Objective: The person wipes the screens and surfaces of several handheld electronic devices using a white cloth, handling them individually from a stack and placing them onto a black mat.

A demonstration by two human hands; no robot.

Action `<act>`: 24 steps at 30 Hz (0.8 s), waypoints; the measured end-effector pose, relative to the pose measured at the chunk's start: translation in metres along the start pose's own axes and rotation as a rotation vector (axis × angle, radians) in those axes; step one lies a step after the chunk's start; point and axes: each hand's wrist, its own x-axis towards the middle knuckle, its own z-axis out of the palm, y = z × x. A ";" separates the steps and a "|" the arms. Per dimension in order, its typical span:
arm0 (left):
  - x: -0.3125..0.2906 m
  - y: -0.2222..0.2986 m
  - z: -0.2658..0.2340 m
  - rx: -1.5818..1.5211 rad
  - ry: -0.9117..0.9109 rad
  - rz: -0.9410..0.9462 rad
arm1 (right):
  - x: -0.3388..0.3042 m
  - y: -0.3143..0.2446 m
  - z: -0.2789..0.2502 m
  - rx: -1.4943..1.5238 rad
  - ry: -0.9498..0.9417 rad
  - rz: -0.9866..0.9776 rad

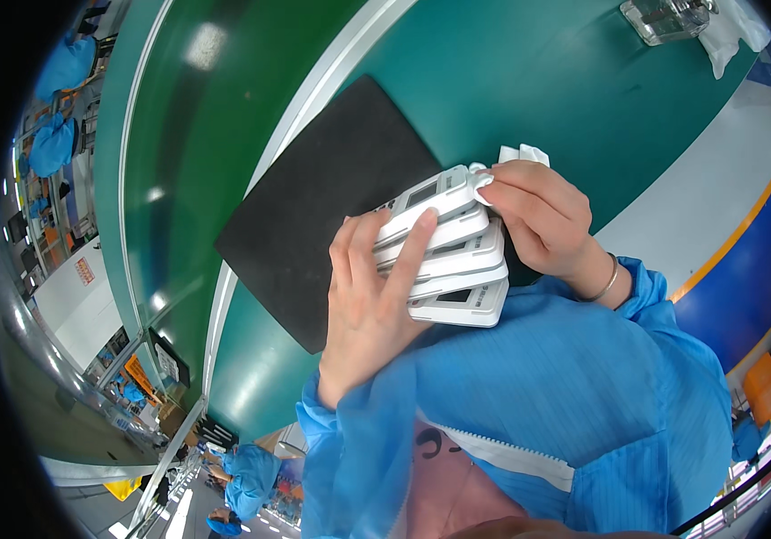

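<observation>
A fanned stack of several flat white plastic devices with small dark screens lies over the near right part of a black mat (331,207). My left hand (372,283) grips the stack from its left side, fingers spread across the top white device (435,199). The lowest white device (471,305) sticks out toward my body. My right hand (542,216) is closed in a pinch on a small white wipe (481,183), which touches the right end of the top device. Just beyond the right knuckles sits another white piece (525,154), partly hidden; its kind I cannot make out.
The mat rests on a green tabletop (529,72). A pale rail (300,99) divides it from a darker green surface (224,81) on the left. At the far right stand a clear glass bottle (664,20) and a crumpled white cloth (731,38). People in blue work farther off.
</observation>
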 end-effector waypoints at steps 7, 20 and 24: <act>-0.002 -0.005 0.004 0.033 0.034 0.056 | -0.001 0.000 0.001 -0.011 -0.042 0.048; 0.000 -0.003 0.003 -0.055 0.067 0.069 | 0.003 -0.001 -0.005 -0.018 -0.024 0.108; -0.006 -0.004 0.006 -0.055 0.096 0.060 | 0.025 -0.006 -0.030 -0.312 -0.215 0.111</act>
